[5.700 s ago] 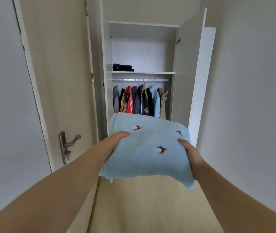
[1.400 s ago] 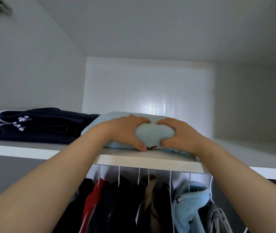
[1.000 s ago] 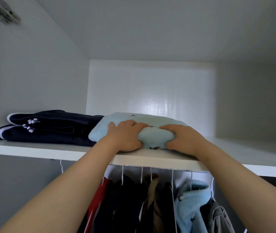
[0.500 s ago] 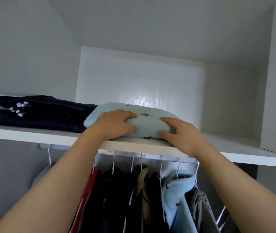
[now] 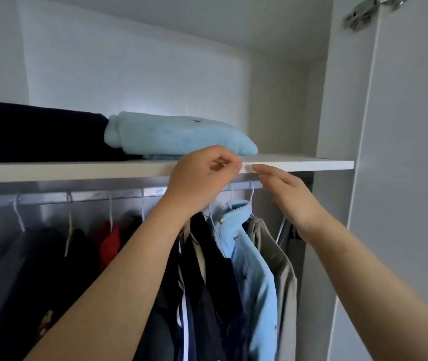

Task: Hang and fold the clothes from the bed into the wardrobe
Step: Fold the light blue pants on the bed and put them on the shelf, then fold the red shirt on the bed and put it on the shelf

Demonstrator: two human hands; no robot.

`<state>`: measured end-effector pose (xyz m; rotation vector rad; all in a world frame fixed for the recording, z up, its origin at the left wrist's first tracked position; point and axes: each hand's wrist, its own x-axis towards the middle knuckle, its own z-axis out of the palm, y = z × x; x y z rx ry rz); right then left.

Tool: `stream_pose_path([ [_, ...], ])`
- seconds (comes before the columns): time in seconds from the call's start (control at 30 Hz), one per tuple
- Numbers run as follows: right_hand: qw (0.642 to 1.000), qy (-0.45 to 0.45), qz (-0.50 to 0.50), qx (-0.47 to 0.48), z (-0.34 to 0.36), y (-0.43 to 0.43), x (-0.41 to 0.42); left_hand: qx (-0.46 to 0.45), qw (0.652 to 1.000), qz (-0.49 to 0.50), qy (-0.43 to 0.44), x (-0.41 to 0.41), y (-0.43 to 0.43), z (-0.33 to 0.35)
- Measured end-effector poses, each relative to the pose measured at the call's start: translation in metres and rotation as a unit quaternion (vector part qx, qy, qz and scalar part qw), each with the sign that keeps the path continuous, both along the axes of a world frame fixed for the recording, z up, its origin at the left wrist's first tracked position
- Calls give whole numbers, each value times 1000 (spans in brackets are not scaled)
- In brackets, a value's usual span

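A folded light-blue garment (image 5: 176,135) lies on the white wardrobe shelf (image 5: 77,171), touching a folded dark navy garment (image 5: 38,131) on its left. My left hand (image 5: 202,175) hovers in front of the shelf edge, fingers loosely curled and holding nothing. My right hand (image 5: 285,196) is just right of it, below the shelf edge, fingers spread and empty. Neither hand touches the blue garment.
Under the shelf a metal rail (image 5: 77,196) carries several hung clothes, among them a red one (image 5: 110,243), dark jackets (image 5: 207,282), a light-blue shirt (image 5: 249,256) and a grey one (image 5: 283,269). The wardrobe's right side panel (image 5: 345,100) and open door (image 5: 416,178) stand close on the right.
Both hands have let go of the light-blue garment and pulled back and down off the shelf. The garment stays on the shelf. My view has dropped and shifted right.
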<state>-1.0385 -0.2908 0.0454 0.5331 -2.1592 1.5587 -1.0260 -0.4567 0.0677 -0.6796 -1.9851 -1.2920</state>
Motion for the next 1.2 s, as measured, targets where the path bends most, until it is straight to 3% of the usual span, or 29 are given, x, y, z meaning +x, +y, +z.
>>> stream_pose_path([
  [0.17,981,-97,-120,-116,-53,47,53,30,981,-150,-119,5,58,-62],
  [0.4,889,-167,-327,-275,-141,139,168,36,902,-314,-293,68,192,-152],
  [0.53,814,-182,-437,-337,-189,188,273,2,839,-381,-389,144,272,-199],
  [0.7,689,-172,-567,-418,-240,222,430,-72,756,-457,-463,280,346,-241],
  [1.0,488,-81,-709,-502,-296,210,722,-215,587,-587,-514,568,401,-294],
  [1.2,357,-22,-749,-557,-323,183,856,-329,471,-633,-519,721,417,-320],
])
